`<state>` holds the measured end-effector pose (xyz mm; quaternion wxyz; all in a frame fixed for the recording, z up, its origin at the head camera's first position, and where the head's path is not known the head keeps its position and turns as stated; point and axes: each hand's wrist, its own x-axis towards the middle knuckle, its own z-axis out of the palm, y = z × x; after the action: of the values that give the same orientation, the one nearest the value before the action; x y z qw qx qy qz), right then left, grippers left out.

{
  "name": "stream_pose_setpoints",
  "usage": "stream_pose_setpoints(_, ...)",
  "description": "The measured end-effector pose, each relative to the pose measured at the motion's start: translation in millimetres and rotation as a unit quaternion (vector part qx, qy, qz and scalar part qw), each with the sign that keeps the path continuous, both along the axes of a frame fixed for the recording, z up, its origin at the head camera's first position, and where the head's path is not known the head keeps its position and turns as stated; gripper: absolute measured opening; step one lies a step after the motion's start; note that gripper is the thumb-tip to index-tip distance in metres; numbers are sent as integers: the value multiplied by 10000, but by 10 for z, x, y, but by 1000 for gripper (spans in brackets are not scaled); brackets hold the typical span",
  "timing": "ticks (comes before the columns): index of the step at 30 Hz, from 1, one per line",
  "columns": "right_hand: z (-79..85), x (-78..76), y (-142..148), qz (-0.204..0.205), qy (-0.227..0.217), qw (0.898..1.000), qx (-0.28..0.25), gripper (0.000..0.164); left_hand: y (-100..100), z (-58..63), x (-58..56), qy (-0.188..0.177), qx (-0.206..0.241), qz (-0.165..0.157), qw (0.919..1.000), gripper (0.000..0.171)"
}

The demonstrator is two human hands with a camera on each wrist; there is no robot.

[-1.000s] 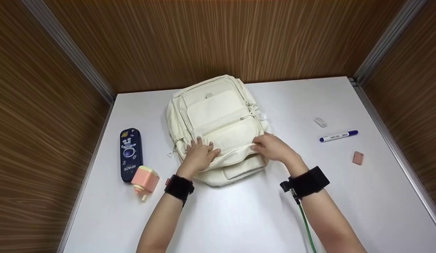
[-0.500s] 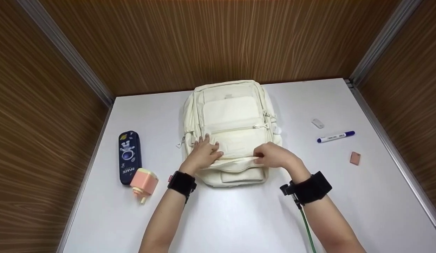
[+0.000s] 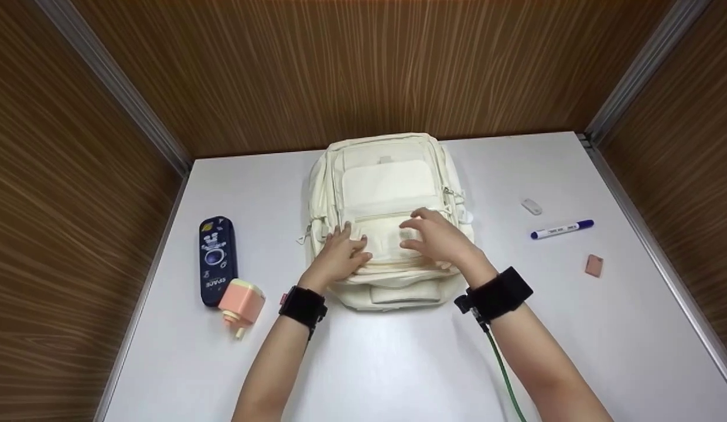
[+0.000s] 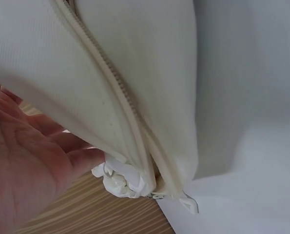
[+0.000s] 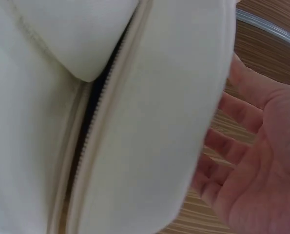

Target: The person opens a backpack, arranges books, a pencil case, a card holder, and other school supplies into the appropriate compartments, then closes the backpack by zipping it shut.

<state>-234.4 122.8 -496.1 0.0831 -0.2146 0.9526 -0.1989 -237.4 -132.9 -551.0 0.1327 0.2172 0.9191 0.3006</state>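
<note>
A cream backpack (image 3: 392, 181) lies on its back in the middle of the white table, its bottom toward me. My left hand (image 3: 338, 256) rests on the lower left of its front with fingers spread. Over the lower right front is my right hand (image 3: 436, 237), fingers loosely bent and holding nothing. In the right wrist view a zipper (image 5: 93, 122) is parted, with a dark gap along its teeth. The left wrist view shows another stretch of zipper (image 4: 115, 80) running to the bag's corner, where a metal pull (image 4: 189, 202) hangs.
To the left lies a dark blue pencil case (image 3: 217, 261) with a pink and cream pencil sharpener (image 3: 242, 302) against its near end. On the right are a small white object (image 3: 532, 206), a blue-capped marker (image 3: 562, 229) and a pink eraser (image 3: 594, 265). Wood-grain panels (image 3: 363, 70) enclose the table.
The backpack has turned from a slant to nearly straight and shifted right. My right hand has let go of its lower edge and moved up over the front; my left hand stays on it.
</note>
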Motion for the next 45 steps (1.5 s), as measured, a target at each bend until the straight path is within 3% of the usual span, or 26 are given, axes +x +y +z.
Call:
stream_pose_setpoints(5, -190, -104, -44, 47, 40, 9973, 737, 64, -82, -4, -18, -139, 339, 68, 9993, 48)
stream_pose_setpoints(9, -285, -127, -50, 82, -15, 9943, 1061, 66, -194, -28, -101, -196, 1167, 483, 9918, 38)
stream_pose_setpoints(11, -303, -134, -53, 99, 33, 9932, 1157, 66, -263, -48, -163, -52, 1750, 946, 9800, 30)
stream_pose_setpoints(13, -306, -139, -58, 104, 52, 9927, 1200, 65, -340, -70, -224, 142, 2207, 1548, 9629, 26)
stream_pose_setpoints(15, -308, -139, -61, 113, 54, 9924, 1221, 65, -426, -96, -279, 298, 2374, 2148, 9469, 27)
stream_pose_setpoints(17, -309, -140, -63, 114, 26, 9924, 1226, 65, -505, -125, -329, 326, 2229, 2585, 9394, 31)
stream_pose_setpoints(21, -328, -153, -70, 94, -1, 9920, 1259, 65, -608, -177, -418, -109, 1834, 2852, 9407, 43)
stream_pose_setpoints(25, -356, -167, -88, 99, -5, 9913, 1312, 66, -646, -249, -484, -653, 1635, 2754, 9451, 52)
stream_pose_setpoints(29, -372, -162, -101, 101, -19, 9917, 1278, 66, -650, -331, -519, -814, 1532, 2664, 9481, 57)
stream_pose_setpoints(35, -372, -154, -109, 130, -2, 9917, 1277, 66, -640, -422, -536, -535, 1436, 2810, 9474, 50)
stream_pose_setpoints(40, -360, -147, -91, 138, 73, 9915, 1291, 65, -644, -438, -538, -148, 1150, 2947, 9485, 38)
stream_pose_setpoints(45, -366, -148, -75, 132, 97, 9915, 1288, 66, -637, -452, -537, -4, 903, 3008, 9494, 29)
